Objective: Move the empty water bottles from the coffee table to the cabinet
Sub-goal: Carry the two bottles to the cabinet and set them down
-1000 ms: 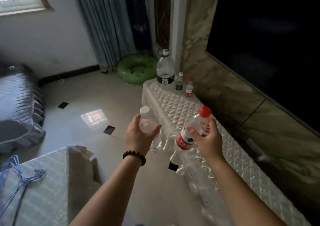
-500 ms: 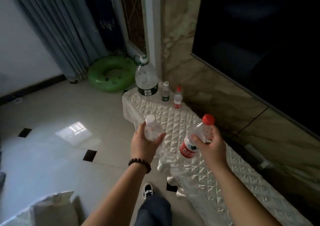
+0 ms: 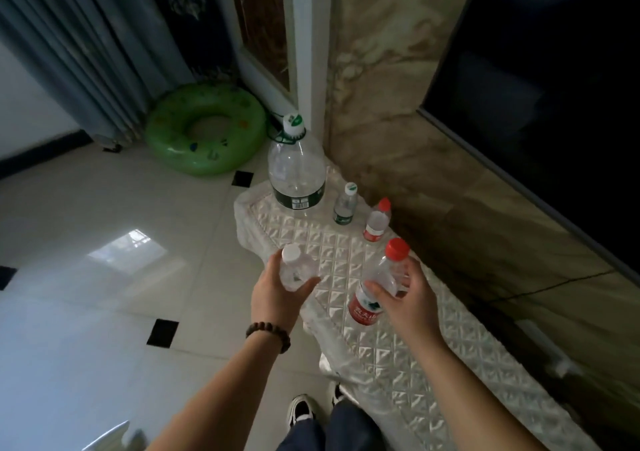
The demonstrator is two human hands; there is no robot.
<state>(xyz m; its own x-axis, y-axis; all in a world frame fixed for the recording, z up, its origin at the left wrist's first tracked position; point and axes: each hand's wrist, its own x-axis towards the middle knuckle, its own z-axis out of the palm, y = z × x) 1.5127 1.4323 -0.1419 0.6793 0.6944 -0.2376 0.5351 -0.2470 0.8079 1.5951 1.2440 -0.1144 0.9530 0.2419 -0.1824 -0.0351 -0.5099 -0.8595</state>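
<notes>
A pale tiled floor point(image 3: 86, 294) runs to a marble wall, along which stands a low cabinet point(image 3: 398, 353) under a quilted white cover. A green swim ring point(image 3: 204, 128) lies on the floor by grey curtains point(image 3: 79, 52), and a dark screen point(image 3: 554, 69) hangs on the wall at the right.

At the far end of the cabinet three bottles stand upright: a large jug point(image 3: 296, 170) with a green label, a small green-labelled bottle point(image 3: 345, 204) just beside it, and a small red-capped bottle point(image 3: 377, 221) next in line.

The left hand point(image 3: 277, 294), with a bead bracelet point(image 3: 268, 331) on the wrist, grips a clear white-capped bottle point(image 3: 294, 270); the thumb curls across its front and the fingers wrap behind, the cap rising above them. The right hand point(image 3: 408, 298) holds a red-capped, red-labelled bottle point(image 3: 375, 288), tilted with its cap up; the thumb crosses the clear shoulder, the fingers point(image 3: 403, 277) curl round the far side, and the label hangs below the grip. Both bottles are held in the air above the near part of the cabinet top, apart from each other.

Dark trousers and a black-and-white shoe point(image 3: 300, 410) show at the bottom.
</notes>
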